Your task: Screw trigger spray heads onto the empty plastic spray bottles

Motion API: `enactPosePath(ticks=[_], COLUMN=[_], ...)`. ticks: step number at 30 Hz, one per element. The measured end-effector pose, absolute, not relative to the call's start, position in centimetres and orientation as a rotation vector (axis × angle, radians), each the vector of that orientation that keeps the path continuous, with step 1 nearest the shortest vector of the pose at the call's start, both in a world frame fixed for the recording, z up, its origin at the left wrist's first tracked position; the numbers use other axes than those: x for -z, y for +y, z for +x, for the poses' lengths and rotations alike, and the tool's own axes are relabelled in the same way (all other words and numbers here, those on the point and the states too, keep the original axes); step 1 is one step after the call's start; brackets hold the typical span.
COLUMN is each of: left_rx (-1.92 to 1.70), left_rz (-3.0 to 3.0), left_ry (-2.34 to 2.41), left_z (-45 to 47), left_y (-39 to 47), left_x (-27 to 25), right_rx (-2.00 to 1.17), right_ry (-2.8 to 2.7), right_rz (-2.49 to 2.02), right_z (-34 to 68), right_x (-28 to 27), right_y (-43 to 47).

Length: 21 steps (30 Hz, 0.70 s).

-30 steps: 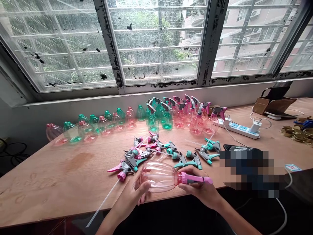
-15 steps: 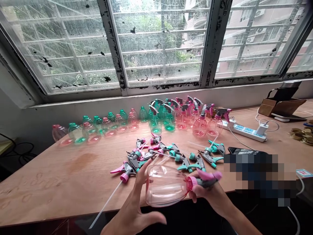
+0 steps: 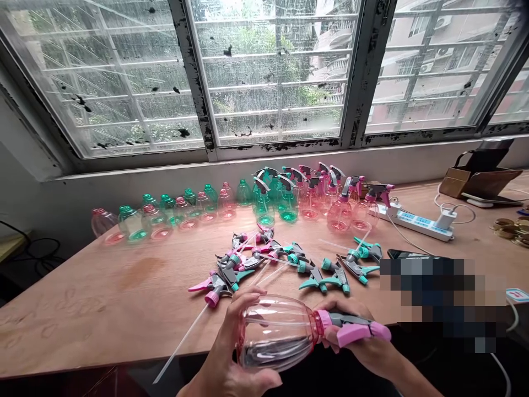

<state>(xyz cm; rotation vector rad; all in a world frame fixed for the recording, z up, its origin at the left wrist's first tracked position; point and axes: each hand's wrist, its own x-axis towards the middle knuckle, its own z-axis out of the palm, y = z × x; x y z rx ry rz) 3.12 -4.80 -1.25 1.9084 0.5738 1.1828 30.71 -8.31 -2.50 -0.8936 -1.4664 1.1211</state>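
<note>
A clear pink spray bottle (image 3: 276,331) lies sideways in front of me at the table's near edge, its pink-and-grey trigger head (image 3: 355,326) pointing right. My left hand (image 3: 237,353) is wrapped round the bottle's base, thumb below and fingers above. At the neck, my right hand (image 3: 355,342) grips the pink collar, partly hidden behind the trigger head. Just beyond lie loose trigger spray heads, pink-and-grey ones (image 3: 212,295) on the left and green-and-grey ones (image 3: 314,275) on the right, some with white tubes.
Open-necked pink and green bottles (image 3: 157,220) stand at the back left. Several bottles with spray heads (image 3: 287,204) stand at the back centre. Rightward are a white power strip (image 3: 417,220), a phone (image 3: 413,255), a brown case (image 3: 471,179) and gold-coloured round pieces (image 3: 512,229).
My left hand has closed round the bottle's base, where it was spread apart before. The trigger head has turned, its pink lever now facing down toward me.
</note>
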Motion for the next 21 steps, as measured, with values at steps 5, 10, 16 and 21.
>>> enactPosePath(ticks=[5,10,16,21], left_rx=[-0.880,-0.777,-0.706,-0.650], left_rz=[1.983,1.938,1.931,1.929], left_ry=[0.766,0.881,0.879,0.884], left_z=[2.8,3.2,2.7,2.4], left_y=[-4.6,-4.4,-4.2,-4.0], left_x=[0.1,-0.6,-0.7,-0.6], right_rx=[-0.746,-0.069,0.154,0.060], right_ry=[-1.421,-1.607,-1.808,-1.863], right_rz=[-1.006,-1.278,-1.729,-1.863], right_z=[33.5,37.8,40.6,40.8], right_x=[-2.3,-11.3,-15.2,-13.4], right_y=[-6.3,-0.8,8.9,13.7])
